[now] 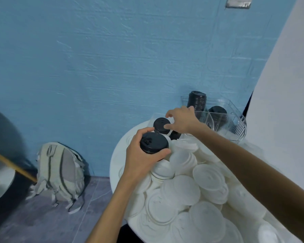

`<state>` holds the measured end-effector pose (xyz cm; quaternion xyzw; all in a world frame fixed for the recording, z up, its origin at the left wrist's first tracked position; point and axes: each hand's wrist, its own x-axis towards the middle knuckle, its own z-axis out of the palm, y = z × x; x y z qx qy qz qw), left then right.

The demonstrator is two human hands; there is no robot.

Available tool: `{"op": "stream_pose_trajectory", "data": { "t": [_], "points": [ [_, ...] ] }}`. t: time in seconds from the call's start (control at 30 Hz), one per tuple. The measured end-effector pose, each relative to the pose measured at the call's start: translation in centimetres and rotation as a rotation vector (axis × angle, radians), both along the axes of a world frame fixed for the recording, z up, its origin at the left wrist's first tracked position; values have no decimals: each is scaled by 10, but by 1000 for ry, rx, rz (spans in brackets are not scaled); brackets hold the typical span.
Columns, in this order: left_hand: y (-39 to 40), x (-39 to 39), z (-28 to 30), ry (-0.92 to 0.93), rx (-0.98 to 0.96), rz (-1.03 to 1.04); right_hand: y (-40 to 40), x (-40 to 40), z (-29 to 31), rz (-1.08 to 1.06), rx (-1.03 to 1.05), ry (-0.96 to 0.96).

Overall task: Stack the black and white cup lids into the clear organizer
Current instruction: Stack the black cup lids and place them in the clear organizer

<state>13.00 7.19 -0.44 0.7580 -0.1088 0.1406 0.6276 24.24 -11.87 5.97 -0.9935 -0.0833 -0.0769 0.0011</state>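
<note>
Left hand (142,155) curled round a short stack of black lids (154,142), held just above the heap of white lids (197,190) covering the round white desk (117,155). Right hand (182,121) pinching the rim of a second black lid (161,125), thumb and fingertips on its edge. Clear organizer (235,123) just behind the right hand, already holding two black stacks (197,100). Grey backpack (60,172) on the floor by the blue wall.

black lids (154,142) showing | white lids (188,190) piling | wall (112,50) reading textured blue | backpack (60,172) showing grey, dark-striped
</note>
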Motion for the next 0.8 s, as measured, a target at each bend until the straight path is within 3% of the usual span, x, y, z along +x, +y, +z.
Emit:
{"op": "stream_pose_trajectory", "data": {
  "t": [0.07, 0.17, 0.47, 0.8],
  "points": [
    [3, 3, -2, 2, 3, 4, 4, 16, -4, -27, -236, 70],
    [7, 6, -3, -3, 11, 11, 3, 29, -11, -34, -383, 168],
    [11, 9, -2, 6, 12, -6, 2, 14, 11, -116, -441, 468],
    [11, 7, 0, 2, 5, 4, -2, 25, 0, 7, -621, 369]
  ]
}}
